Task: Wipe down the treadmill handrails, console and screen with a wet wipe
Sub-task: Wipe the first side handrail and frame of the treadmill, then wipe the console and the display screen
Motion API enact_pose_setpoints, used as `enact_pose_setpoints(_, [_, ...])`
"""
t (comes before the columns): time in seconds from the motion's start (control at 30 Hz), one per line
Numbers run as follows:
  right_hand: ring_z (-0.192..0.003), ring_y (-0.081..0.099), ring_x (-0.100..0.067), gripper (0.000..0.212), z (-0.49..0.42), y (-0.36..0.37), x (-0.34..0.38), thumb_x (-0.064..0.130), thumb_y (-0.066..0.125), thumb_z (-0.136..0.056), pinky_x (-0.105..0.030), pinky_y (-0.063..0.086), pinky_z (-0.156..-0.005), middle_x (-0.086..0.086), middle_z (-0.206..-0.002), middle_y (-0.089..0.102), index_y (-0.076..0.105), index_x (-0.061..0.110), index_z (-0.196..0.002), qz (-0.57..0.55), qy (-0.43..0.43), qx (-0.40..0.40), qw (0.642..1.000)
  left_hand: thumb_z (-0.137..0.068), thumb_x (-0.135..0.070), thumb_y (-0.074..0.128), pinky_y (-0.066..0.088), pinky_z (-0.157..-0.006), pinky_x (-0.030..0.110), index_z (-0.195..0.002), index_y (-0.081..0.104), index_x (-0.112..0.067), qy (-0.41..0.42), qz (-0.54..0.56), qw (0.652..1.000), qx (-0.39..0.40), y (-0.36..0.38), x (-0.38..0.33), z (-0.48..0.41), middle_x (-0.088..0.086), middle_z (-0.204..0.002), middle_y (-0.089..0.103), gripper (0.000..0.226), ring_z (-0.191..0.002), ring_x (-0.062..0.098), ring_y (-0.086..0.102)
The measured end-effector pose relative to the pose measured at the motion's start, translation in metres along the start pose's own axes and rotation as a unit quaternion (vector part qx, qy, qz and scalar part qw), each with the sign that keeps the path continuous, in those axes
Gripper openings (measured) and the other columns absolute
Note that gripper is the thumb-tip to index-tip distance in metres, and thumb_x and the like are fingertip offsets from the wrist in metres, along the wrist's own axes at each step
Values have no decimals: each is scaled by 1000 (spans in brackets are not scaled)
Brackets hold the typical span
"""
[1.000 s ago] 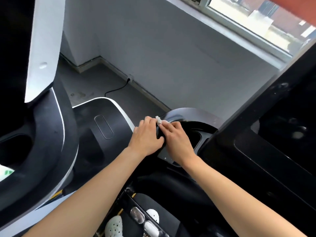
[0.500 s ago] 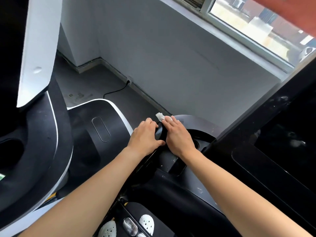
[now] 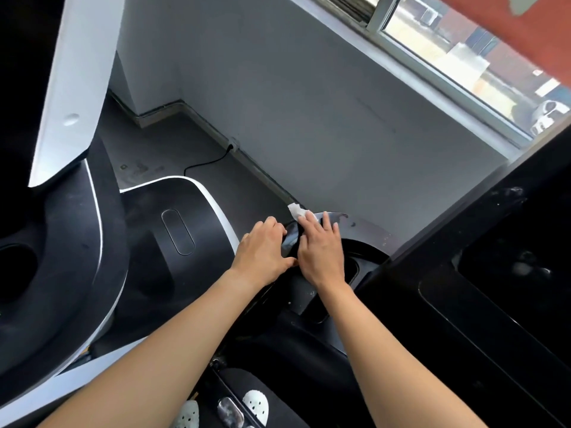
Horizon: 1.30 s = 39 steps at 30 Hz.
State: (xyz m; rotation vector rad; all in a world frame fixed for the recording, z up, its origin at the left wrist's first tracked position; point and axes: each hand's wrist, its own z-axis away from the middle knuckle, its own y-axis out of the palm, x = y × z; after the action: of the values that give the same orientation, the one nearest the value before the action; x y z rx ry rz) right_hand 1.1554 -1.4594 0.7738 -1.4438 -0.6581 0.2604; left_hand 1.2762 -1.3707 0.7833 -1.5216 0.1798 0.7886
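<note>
My right hand lies flat on the rounded black end of the treadmill console, pressing a white wet wipe under its fingertips; a corner of the wipe sticks out past them. My left hand sits just beside it with fingers curled over the console's left edge. The black screen panel slants across the right side. Most of the wipe is hidden under my fingers.
A second treadmill with a black-and-white base and white upright stands to the left. A power cable runs to a wall socket on the grey floor. A window is above. My white shoes show below.
Both hands have slid forward along the console's end toward the wall, the right hand pushing the wipe farther out.
</note>
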Motion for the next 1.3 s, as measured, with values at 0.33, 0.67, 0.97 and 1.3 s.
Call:
enact_pose_setpoints(0.33, [-156,18,-32,49,2,-3,-15,18,39,-103,-44,8,-128,-3,-163,38,47,15,-151,22,71,-43,996,-83,-53,75,46,-100,41,-134,55,-17,1,-33,999,2,1,-6,-1,-1,-125,48,66,-115,22,48])
enact_pose_setpoints(0.67, [-153,22,-40,55,18,-10,-36,12,39,-100,-47,19,-126,-10,-163,37,40,7,-155,83,146,-71,983,-86,-39,70,41,-102,42,-142,51,-19,30,-10,999,7,9,-13,-3,-7,-141,44,62,-124,22,44])
enact_pose_setpoints(0.97, [-154,24,-35,60,43,2,-24,15,45,-99,-46,20,-127,-23,-163,30,36,-4,-154,113,69,-43,990,-87,-30,70,38,-107,42,-144,50,-17,65,-27,997,15,13,-22,-11,-3,-150,41,62,-135,22,39])
enact_pose_setpoints(1.3, [-156,18,-30,55,-1,-11,-30,20,35,-105,-42,10,-126,-13,-167,26,30,5,-158,102,-24,22,994,-84,-34,70,45,-97,41,-140,55,-19,66,-26,997,0,17,-18,-19,-5,-137,52,61,-122,20,48])
